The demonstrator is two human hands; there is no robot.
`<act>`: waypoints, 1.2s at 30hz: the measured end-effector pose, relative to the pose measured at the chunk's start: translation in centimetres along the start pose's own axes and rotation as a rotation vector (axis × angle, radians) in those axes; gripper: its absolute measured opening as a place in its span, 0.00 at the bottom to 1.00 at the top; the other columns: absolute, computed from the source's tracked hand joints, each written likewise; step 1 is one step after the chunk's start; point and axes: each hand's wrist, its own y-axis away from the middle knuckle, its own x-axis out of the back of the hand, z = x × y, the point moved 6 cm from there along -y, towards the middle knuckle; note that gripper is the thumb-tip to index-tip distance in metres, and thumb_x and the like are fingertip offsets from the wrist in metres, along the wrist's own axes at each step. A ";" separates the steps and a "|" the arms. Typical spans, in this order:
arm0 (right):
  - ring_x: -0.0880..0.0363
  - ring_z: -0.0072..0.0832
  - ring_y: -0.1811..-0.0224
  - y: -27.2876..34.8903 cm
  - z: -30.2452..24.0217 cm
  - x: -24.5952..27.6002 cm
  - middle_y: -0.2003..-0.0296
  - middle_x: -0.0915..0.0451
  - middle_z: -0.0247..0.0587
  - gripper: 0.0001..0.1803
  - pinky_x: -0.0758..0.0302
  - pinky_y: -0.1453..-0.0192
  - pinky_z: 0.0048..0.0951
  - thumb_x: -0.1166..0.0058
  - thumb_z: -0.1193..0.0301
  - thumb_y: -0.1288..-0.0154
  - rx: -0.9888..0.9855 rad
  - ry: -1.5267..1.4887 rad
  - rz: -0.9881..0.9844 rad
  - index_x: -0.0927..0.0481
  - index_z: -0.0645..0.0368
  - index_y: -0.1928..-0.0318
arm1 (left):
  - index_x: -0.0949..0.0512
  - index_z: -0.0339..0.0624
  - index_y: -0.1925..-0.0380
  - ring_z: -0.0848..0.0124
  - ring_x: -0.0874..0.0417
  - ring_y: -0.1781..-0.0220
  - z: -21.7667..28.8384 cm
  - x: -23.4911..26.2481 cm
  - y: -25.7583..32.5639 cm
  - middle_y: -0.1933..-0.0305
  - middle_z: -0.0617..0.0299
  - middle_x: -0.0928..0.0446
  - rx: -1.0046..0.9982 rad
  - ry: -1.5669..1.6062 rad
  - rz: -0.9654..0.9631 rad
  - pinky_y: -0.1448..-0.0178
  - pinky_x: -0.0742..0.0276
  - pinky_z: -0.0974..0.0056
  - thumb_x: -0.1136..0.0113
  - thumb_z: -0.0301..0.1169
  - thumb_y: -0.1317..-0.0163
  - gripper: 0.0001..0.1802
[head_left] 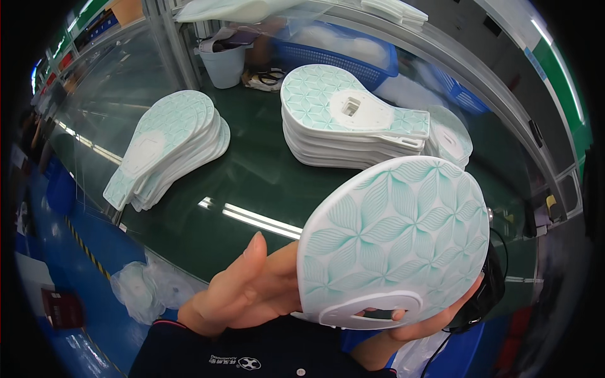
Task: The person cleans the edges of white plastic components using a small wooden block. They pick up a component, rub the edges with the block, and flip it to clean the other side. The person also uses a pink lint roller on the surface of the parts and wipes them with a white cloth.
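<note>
- Right hand [435, 324] has it: clamped on the low right rim of the white-and-green panel [394, 233], fingers curled around the edge.
- Left hand [236, 286] is spread, palm turned up, thumb standing free, the other fingers slipping from sight behind the panel's left edge; whether they bear any weight, I can't say.
- And the panel itself: up off the table [252, 183], in front of the dark shirt [277, 349], patterned face tilted to the camera.
- Its broad round end points up and away, leaning right; the long axis runs down toward the body, the slotted oval plate [372, 309] lowest. The narrow end is hard to make out at this angle.
- In the way: that big face covers a wide patch of table, its top edge close under the middle stack in view.
- Just right of it, a black bag [488, 290].
- Farther out, the middle stack [353, 120], narrow end to the right, another panel [450, 135] beside it; the left stack [167, 142] leans over, narrow end toward the lower left.
- Behind: white bucket [224, 66], scissors [271, 77], blue basket [340, 63], metal post [169, 44].
</note>
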 end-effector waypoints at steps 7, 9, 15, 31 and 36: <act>0.57 0.27 0.37 0.5 -0.2 -1.3 0.38 0.61 0.36 0.34 0.63 0.34 0.35 0.80 0.46 0.39 0.133 -0.121 -0.473 0.61 0.52 0.39 | 0.64 0.40 0.40 0.54 0.57 0.35 0.1 -0.4 -0.1 0.36 0.50 0.60 0.001 -0.051 -0.048 0.37 0.61 0.47 0.90 0.57 0.43 0.38; 0.57 0.27 0.37 0.5 -0.3 -1.3 0.38 0.61 0.36 0.34 0.64 0.34 0.35 0.79 0.46 0.39 0.193 0.126 -0.561 0.61 0.52 0.40 | 0.63 0.40 0.40 0.54 0.56 0.35 0.0 -0.4 -0.1 0.36 0.50 0.59 -0.004 -0.058 -0.041 0.37 0.61 0.47 0.90 0.56 0.43 0.38; 0.56 0.28 0.37 -0.1 -0.3 -1.2 0.38 0.60 0.36 0.34 0.62 0.35 0.36 0.79 0.46 0.39 0.134 0.071 -0.465 0.61 0.52 0.40 | 0.60 0.39 0.40 0.53 0.54 0.36 0.0 0.1 0.0 0.36 0.51 0.57 0.016 -0.089 0.016 0.38 0.59 0.46 0.88 0.55 0.42 0.37; 0.52 0.32 0.40 -0.1 0.2 -1.0 0.39 0.57 0.38 0.32 0.55 0.40 0.37 0.78 0.48 0.39 0.052 -0.063 -0.335 0.59 0.53 0.40 | 0.53 0.38 0.42 0.58 0.48 0.38 -0.1 0.8 0.4 0.39 0.53 0.48 -0.208 0.317 -0.054 0.37 0.55 0.51 0.86 0.51 0.39 0.34; 0.51 0.33 0.40 0.0 0.4 -0.8 0.39 0.57 0.39 0.32 0.53 0.42 0.38 0.78 0.48 0.39 0.035 -0.074 -0.324 0.58 0.53 0.40 | 0.53 0.36 0.42 0.58 0.48 0.38 -0.1 0.8 0.5 0.39 0.52 0.48 -0.215 0.298 -0.061 0.38 0.55 0.51 0.85 0.51 0.39 0.34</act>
